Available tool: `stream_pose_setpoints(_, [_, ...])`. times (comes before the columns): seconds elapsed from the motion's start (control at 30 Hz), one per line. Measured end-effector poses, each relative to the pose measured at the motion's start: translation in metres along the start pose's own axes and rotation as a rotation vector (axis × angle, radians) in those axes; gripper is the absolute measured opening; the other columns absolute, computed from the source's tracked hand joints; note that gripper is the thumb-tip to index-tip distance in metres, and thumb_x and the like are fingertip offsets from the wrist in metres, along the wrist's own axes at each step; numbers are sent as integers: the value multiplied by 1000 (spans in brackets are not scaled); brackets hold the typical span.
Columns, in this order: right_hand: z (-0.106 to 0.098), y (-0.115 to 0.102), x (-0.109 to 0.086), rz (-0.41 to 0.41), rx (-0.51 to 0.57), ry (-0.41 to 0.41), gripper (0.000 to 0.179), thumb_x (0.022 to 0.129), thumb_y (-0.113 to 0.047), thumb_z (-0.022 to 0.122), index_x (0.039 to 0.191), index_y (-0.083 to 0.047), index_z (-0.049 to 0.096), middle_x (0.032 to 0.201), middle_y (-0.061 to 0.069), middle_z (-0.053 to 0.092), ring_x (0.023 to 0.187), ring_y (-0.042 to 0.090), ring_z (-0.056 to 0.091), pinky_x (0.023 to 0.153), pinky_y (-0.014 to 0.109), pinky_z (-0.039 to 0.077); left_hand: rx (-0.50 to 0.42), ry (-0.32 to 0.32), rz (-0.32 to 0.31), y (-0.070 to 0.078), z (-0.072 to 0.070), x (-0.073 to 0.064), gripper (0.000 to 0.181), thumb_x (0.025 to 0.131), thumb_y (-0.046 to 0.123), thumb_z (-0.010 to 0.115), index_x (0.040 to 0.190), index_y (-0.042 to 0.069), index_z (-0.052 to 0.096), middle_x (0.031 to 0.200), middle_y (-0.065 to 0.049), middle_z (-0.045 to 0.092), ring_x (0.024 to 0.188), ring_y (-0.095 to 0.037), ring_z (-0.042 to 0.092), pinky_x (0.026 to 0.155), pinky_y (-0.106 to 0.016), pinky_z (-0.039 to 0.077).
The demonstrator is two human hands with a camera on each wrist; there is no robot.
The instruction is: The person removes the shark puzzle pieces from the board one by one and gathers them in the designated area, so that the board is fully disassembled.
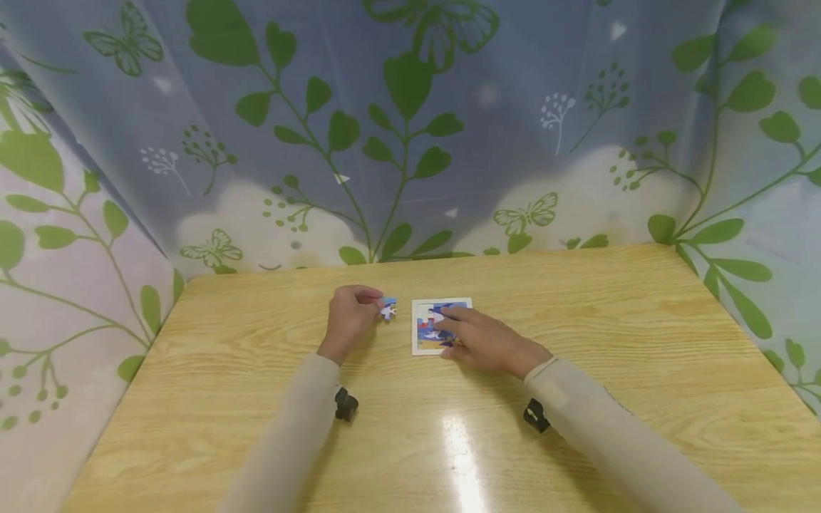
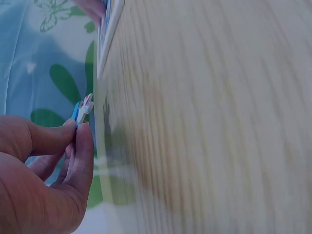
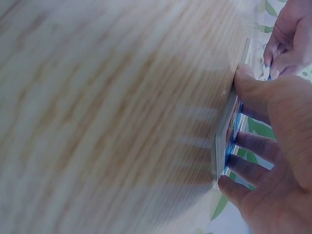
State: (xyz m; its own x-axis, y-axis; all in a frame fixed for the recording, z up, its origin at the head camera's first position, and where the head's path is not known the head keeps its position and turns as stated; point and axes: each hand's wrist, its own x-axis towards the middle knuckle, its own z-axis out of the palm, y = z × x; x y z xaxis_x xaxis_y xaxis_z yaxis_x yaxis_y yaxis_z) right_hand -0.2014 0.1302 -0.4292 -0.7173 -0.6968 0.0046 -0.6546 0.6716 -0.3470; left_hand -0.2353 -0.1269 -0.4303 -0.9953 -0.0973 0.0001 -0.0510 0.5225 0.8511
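A puzzle piece (image 1: 388, 311), coloured blue and white, is held at the left of the puzzle board (image 1: 415, 332), near it but apart from it. The piece is tilted and raised off the desk (image 1: 224, 385); in the left wrist view it is seen almost edge-on. It is pinched between the thumb and fingertips of the left hand (image 1: 350, 317), whose grip is pressed together on it.

The puzzle board is laid flat on the desk, toward its far side. A white border is fitted around a picture in blue, with yellow along the near edge and a little red; a pale area is shown at the far-left corner. The right part of the board is covered by the right hand (image 1: 487, 342). Its grip is spread: the fingers are rested on the board and its near edge is touched by the thumb.

Both forearms are covered by light sleeves, and a black device is worn at the left wrist (image 1: 346, 405) and at the right wrist (image 1: 536, 415). A bright reflection (image 1: 462, 456) is cast on the near part of the desk. The far side is closed off by a cloth (image 1: 487, 142) printed with green leaves and butterflies.
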Motion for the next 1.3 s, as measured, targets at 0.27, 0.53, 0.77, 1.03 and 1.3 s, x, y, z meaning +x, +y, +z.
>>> stream_pose_setpoints(0.27, [1, 1, -1, 0, -1, 0, 54, 99, -27, 67, 144, 0, 53, 154, 25, 41, 143, 40, 37, 116, 52, 32, -85, -37, -41, -17, -25, 0, 16, 93, 1, 70, 107, -5, 74, 100, -19, 71, 83, -25, 71, 72, -31, 60])
stream_pose_setpoints(0.53, [1, 2, -1, 3, 0, -5, 53, 100, -28, 66, 144, -1, 53, 154, 25, 40, 143, 40, 37, 116, 52, 32, -71, -47, -119, -29, -40, 2, 18, 94, 1, 68, 110, -6, 74, 108, -22, 71, 82, -20, 71, 74, -28, 59])
stream_pose_setpoints(0.77, [1, 2, -1, 7, 7, -8, 54, 100, -27, 66, 144, -1, 52, 154, 25, 40, 143, 40, 37, 116, 52, 31, -47, -29, -130, -30, -42, 3, 18, 92, 0, 71, 108, -7, 74, 108, -24, 72, 78, -17, 71, 70, -24, 59])
stream_pose_setpoints(1.03, [2, 3, -2, -17, 7, 7, 54, 101, -28, 65, 145, 0, 51, 155, 26, 39, 143, 42, 36, 117, 52, 30, 8, -9, -132, -29, -41, 2, 16, 90, 3, 74, 104, -5, 76, 103, -22, 73, 75, -17, 72, 66, -24, 58])
stream_pose_setpoints(1.3, [4, 6, -6, -10, 18, 8, 55, 103, -32, 61, 148, -3, 49, 157, 25, 36, 145, 41, 34, 117, 52, 29, 67, 2, -92, -29, -44, -1, 15, 91, 6, 74, 102, -3, 77, 103, -20, 74, 79, -20, 71, 66, -22, 53])
